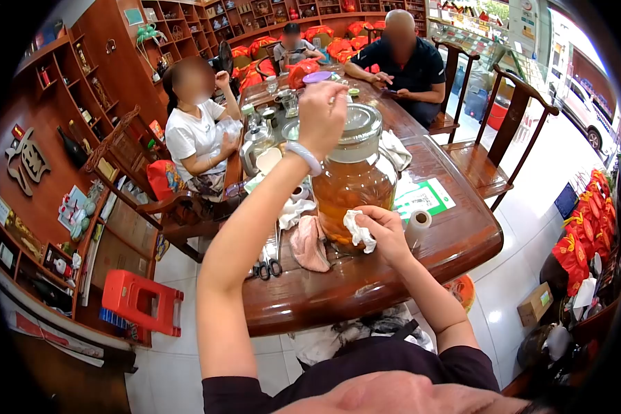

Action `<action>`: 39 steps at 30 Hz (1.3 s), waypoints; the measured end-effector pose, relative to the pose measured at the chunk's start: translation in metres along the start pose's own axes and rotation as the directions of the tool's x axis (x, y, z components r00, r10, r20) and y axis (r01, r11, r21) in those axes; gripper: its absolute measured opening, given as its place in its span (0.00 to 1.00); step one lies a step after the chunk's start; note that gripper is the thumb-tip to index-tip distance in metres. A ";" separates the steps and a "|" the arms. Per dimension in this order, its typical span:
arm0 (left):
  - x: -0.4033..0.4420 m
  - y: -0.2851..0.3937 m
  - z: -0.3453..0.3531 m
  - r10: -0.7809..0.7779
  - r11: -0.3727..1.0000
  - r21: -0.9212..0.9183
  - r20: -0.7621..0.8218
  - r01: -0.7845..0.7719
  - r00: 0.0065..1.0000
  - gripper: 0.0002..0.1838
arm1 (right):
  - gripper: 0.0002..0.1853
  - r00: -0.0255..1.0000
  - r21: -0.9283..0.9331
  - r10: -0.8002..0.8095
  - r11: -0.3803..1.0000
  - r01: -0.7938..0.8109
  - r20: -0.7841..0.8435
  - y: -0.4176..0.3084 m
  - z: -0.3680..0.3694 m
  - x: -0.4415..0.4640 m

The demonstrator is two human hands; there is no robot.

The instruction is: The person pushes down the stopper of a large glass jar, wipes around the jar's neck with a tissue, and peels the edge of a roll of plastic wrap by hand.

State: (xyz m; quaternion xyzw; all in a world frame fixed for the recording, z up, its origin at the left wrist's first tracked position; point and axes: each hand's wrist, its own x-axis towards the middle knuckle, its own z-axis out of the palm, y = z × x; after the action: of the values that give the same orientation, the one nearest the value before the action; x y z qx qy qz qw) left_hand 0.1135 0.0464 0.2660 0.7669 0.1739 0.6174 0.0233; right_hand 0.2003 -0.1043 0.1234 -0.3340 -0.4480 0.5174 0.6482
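Observation:
A large glass jar point(355, 183) of amber liquid stands on the dark wooden table point(276, 303), its glass lid point(355, 119) on top. My left hand point(324, 114), with a pale bangle at the wrist, is raised beside the lid; its fingers are bent and partly blurred, and what they hold, if anything, is hidden. Against the lower front of the jar, my right hand point(383, 234) pinches a crumpled white tissue point(359, 231). A pink cloth point(310, 244) lies left of the jar, near black-handled scissors point(269, 268). To the right stands a white roll point(419, 224).
A person in white point(200, 138) sits at the left, another in dark clothes point(410, 72) at the far right, and a third point(297, 52) at the back. Wooden chairs point(493, 148) flank the table. A red stool point(141, 303) is on the floor at left.

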 end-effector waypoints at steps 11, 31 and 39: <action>-0.183 0.085 -0.057 -0.731 0.465 -0.282 0.412 0.839 0.544 0.08 | 0.09 0.983 0.019 0.168 0.985 -0.170 0.078 0.023 -0.038 -0.019; -0.248 0.092 -0.037 -0.814 -0.113 -0.611 0.510 0.784 0.279 0.08 | 0.11 0.956 -0.291 0.245 0.937 -0.191 0.161 0.039 -0.054 -0.040; -0.252 0.086 -0.044 -0.774 -0.019 -0.390 0.588 0.920 0.234 0.06 | 0.12 0.917 -0.170 0.341 0.936 -0.309 0.209 0.037 -0.055 -0.041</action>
State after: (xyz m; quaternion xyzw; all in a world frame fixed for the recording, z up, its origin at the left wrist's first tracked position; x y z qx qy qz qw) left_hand 0.0475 -0.1167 0.0615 0.4780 0.3590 0.4018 0.6936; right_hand 0.2354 -0.1332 0.0600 -0.3829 -0.4931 0.6227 0.4716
